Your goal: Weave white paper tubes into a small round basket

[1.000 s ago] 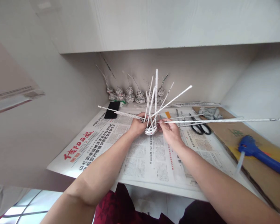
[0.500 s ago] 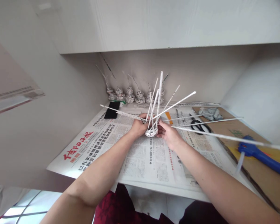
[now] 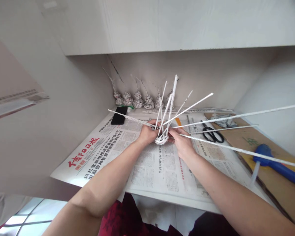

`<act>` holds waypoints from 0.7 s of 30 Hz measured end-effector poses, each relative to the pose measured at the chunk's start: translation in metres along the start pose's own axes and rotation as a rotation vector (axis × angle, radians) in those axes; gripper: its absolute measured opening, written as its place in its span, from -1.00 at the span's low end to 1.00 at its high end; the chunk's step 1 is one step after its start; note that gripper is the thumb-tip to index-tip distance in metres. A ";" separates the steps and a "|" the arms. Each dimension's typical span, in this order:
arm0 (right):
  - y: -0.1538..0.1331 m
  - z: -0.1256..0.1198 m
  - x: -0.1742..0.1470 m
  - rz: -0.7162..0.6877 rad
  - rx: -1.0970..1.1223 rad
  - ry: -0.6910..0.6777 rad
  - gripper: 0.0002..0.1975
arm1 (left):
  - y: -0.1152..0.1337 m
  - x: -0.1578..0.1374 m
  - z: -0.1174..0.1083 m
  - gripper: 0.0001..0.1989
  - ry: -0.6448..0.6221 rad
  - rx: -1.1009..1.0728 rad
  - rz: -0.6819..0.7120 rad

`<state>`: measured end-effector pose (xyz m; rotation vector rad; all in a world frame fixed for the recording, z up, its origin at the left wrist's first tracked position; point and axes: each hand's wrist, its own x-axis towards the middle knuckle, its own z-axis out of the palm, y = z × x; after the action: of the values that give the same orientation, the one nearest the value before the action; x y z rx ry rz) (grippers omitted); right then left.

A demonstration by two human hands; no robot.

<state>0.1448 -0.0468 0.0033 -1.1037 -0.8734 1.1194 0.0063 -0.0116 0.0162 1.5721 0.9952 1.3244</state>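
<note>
A small woven paper basket (image 3: 161, 141), made of rolled newsprint, sits between my hands just over the newspaper. Several white paper sticks (image 3: 173, 95) rise from it and fan outward. My left hand (image 3: 148, 132) is closed around its left side, with the thumb near the rim. On the opposite side, my right hand (image 3: 180, 139) pinches the rim by the base of the sticks. Two long paper strips (image 3: 236, 149) stretch far to the right past that hand. Some fingertips are hidden behind the weave.
Along the back wall stand several gourd-shaped woven paper pieces (image 3: 138, 100). A black phone (image 3: 119, 115) lies at the left on the newspaper (image 3: 105, 147). To the right are black-handled scissors (image 3: 212, 133), a blue glue gun (image 3: 267, 157) and a cardboard sheet (image 3: 245, 141).
One long paper strip on the right has swung up and now points toward the right wall. Both hands keep hold of the basket, which has barely shifted.
</note>
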 end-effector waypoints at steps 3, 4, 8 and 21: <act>-0.001 0.001 0.000 -0.017 -0.017 0.008 -0.68 | 0.000 0.000 0.001 -0.79 0.012 0.000 0.000; -0.001 0.001 0.000 -0.029 -0.021 0.009 -0.69 | -0.001 0.000 0.001 -0.79 0.018 0.001 -0.001; -0.001 0.000 -0.001 -0.111 -0.052 -0.030 -0.70 | -0.002 0.000 0.001 -0.80 0.048 -0.003 0.008; 0.003 -0.008 0.004 -0.248 -0.296 -0.086 -0.66 | -0.003 0.000 -0.001 -0.78 -0.079 -0.024 -0.065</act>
<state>0.1524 -0.0449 -0.0020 -1.1546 -1.2377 0.8537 0.0054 -0.0103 0.0138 1.5498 0.9699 1.2162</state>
